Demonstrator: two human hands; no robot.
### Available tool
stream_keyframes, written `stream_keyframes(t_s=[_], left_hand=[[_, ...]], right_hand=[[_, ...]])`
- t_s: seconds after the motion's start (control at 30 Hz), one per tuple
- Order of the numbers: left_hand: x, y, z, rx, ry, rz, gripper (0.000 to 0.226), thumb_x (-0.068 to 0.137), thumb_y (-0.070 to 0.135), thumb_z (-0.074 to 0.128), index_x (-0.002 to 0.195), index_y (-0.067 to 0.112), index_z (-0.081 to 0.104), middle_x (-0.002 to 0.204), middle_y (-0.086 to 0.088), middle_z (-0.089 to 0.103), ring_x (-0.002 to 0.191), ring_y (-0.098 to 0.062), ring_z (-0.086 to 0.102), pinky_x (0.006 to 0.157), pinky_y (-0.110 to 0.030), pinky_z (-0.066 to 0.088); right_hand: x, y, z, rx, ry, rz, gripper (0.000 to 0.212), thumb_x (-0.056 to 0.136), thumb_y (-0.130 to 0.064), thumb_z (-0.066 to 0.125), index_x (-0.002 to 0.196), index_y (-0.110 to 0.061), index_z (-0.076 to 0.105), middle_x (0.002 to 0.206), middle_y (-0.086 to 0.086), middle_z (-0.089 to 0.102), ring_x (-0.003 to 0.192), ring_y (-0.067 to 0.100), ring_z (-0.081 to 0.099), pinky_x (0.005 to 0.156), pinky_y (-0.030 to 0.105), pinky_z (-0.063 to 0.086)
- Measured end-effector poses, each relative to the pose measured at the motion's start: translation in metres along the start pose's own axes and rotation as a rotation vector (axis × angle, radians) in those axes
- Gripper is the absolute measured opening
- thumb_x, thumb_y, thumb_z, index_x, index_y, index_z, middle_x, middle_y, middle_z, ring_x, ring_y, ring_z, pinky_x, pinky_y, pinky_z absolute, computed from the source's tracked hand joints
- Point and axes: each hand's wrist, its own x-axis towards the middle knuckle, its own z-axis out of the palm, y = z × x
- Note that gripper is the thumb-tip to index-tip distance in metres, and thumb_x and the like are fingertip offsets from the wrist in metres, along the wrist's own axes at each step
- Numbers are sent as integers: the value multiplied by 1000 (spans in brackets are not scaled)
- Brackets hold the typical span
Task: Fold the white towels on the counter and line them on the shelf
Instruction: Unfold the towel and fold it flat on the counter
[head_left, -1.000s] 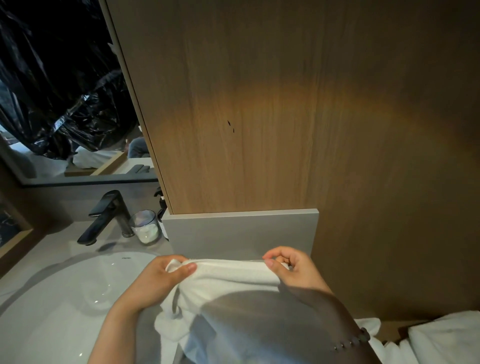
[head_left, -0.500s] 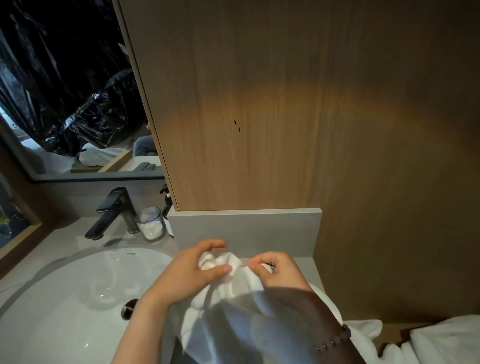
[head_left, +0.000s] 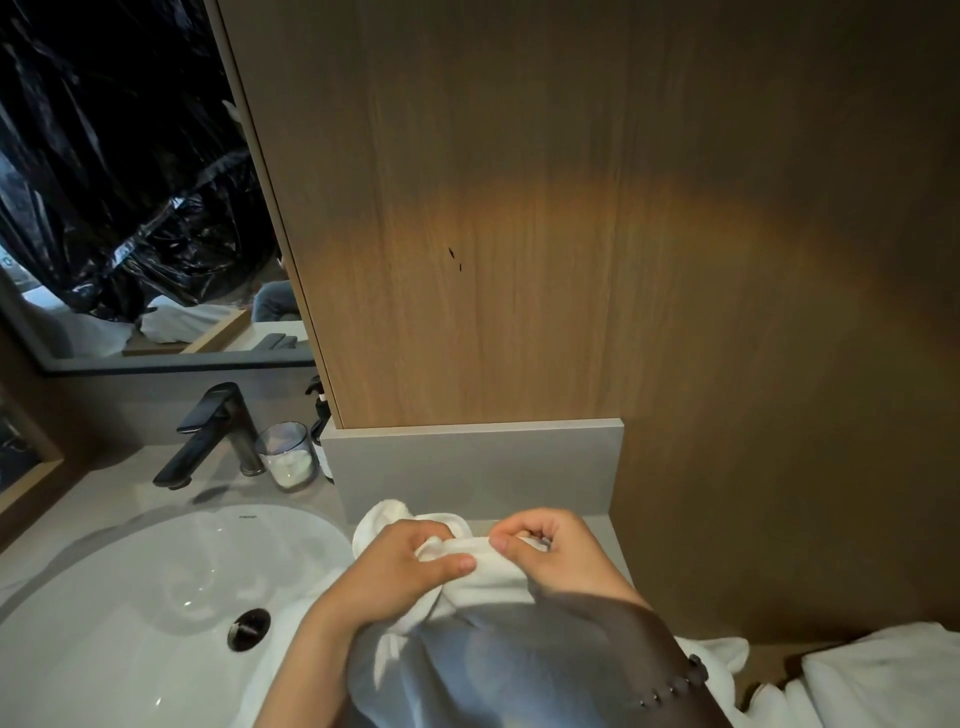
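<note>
The left hand (head_left: 400, 571) and the right hand (head_left: 566, 564) sit close together above the back edge of the table (head_left: 104, 483), just right of the white sink (head_left: 130, 571). Each has its fingers (head_left: 535, 527) curled and its thumb pressed down, pinching the bunched top edge of a white towel (head_left: 488, 582) that hangs from them toward the front edge. Another white towel (head_left: 883, 680) lies heaped past the table's right edge, and a black faucet (head_left: 208, 436) and a glass jar (head_left: 287, 456) stand behind the sink.
</note>
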Motion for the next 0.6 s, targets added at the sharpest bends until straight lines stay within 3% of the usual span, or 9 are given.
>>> stream_keyframes(t_s=[0.1,0.23,0.3,0.4,0.5,0.6], left_hand=[[-5,-5,-6,-47,41,-32,28,83,25,71,58,21,58,65,2,45,58,-2,42,56,-12,33],[-13,-7,-14,-102,45,-77,32,75,35,74,68,7,61,66,4,47,62,-6,44,60,-16,35],[-15,-9,-18,-90,54,-106,24,76,34,75,65,16,64,65,7,49,61,-3,47,61,-17,36],[-20,-12,-24,-65,99,-138,24,75,35,77,56,29,63,68,3,53,62,-4,51,61,-17,39],[-22,-16,-33,-39,187,-171,20,62,47,74,58,29,67,79,-12,62,69,-11,58,67,-24,42],[-21,-17,-36,-8,237,-179,22,72,33,79,55,31,66,73,-6,66,68,-12,58,67,-23,43]], right_hand=[[-2,4,-7,-38,-13,50,22,86,-22,67,68,-35,69,72,-23,68,79,0,61,83,22,45],[-6,8,-14,-276,-8,61,26,88,-37,61,67,-53,64,72,-36,60,101,13,52,93,29,38],[-8,7,-20,-396,-17,69,24,90,-41,57,67,-46,60,78,-31,60,110,13,44,94,27,27],[-10,4,-28,-533,8,32,24,92,-40,54,69,-44,48,85,-30,54,102,1,45,94,26,16],[-11,7,-36,-541,108,32,15,92,-38,55,80,-45,50,93,-26,55,99,-2,46,97,26,18],[-9,10,-35,-361,151,4,6,90,-28,61,86,-32,61,93,-16,62,99,4,55,95,26,36]])
